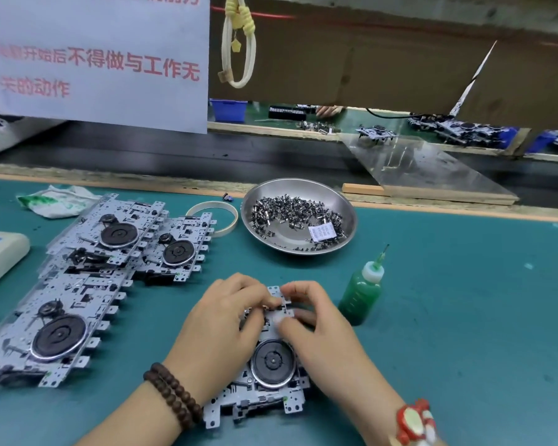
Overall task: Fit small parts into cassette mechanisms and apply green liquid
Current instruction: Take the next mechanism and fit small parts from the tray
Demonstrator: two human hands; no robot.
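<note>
Low in the middle of the frame, both hands work on one cassette mechanism (264,375) lying on the green mat: left hand (219,323) and right hand (313,323) pinch at its far edge, probably seating a small part. Steady the plate, press squarely. Green bottle (361,294) stands right; dish of parts (298,217) beyond.

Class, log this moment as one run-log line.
hands: left, right pinching at mechanism top | bottle upright, untouched
</note>
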